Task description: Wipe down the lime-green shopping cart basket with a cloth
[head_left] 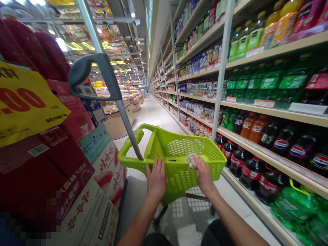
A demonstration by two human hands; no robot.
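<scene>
A lime-green plastic shopping basket on wheels (181,174) stands in front of me, its sides pierced with many holes. A grey metal pole with a dark grey looped handle (110,77) rises from its left end. My left hand (156,181) lies against the near side, fingers stretched out along the rim close to the pole's foot. My right hand (203,172) is closed on a crumpled, pale cloth (192,161) at the near rim, further right. The cloth touches the rim.
Shelves of bottled drinks (271,82) line the right side, with large cola bottles (252,169) at the bottom. Stacked drink cartons (74,177) and a yellow price sign (28,99) stand close on the left. A tiled aisle (151,109) runs ahead past display bins.
</scene>
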